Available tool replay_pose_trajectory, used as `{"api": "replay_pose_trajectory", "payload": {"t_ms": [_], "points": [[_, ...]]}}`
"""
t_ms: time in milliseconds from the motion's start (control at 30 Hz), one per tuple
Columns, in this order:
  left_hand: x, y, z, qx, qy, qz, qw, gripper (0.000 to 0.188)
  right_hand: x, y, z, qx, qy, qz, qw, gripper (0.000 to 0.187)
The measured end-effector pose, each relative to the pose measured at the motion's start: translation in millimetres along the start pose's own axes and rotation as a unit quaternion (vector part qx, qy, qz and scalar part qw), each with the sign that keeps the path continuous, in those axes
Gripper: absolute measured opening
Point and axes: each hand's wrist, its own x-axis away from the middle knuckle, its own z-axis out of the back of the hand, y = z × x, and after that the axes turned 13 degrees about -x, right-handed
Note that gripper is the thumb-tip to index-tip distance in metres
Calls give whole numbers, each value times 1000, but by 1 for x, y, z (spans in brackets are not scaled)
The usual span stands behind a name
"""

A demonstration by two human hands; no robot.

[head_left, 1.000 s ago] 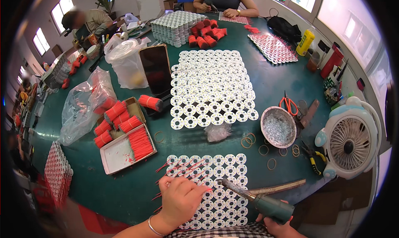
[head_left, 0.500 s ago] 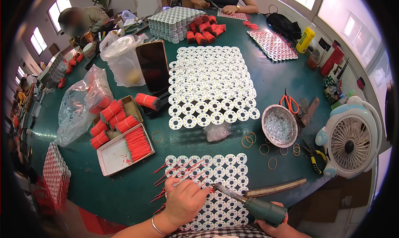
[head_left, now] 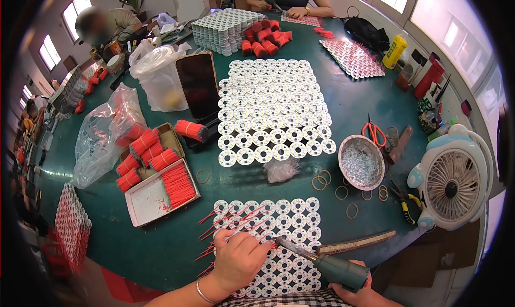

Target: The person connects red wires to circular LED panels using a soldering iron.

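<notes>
A sheet of white ring-shaped circuit boards [head_left: 298,219] lies in front of me at the near edge of the table. Thin red wires [head_left: 206,234] stick out from its left part. My left hand [head_left: 240,260] rests over the sheet, thumb and finger pinched on a red wire whose end shows by the fingertips. In my right hand [head_left: 360,286] is a soldering iron [head_left: 339,271] with a green handle. Its metal tip meets the sheet right beside my left fingertips and partly hides the spot there.
A larger stack of ring boards [head_left: 272,95] lies beyond. Left stands a box of red wire bundles [head_left: 155,193]; right are a bowl of clear bits [head_left: 360,165], pliers [head_left: 407,202], a wooden strip [head_left: 357,242] and a fan [head_left: 450,183]. A person works across the table.
</notes>
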Motion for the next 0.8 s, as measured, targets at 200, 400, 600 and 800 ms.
{"api": "replay_pose_trajectory", "payload": {"t_ms": [200, 400, 600, 800], "points": [[1, -1, 0, -1, -3, -2, 1000, 10, 1, 1, 2, 29, -18, 6, 999, 53], [2, -1, -1, 9, 5, 3, 1000, 13, -6, -4, 3, 71, -39, 108, 991, 50], [2, -1, -2, 9, 0, 0, 1000, 13, -3, -2, 3, 26, -13, 29, 999, 48], [2, 0, 0, 10, 0, 1, 1000, 12, -8, -9, 3, 51, -37, 39, 997, 46]]}}
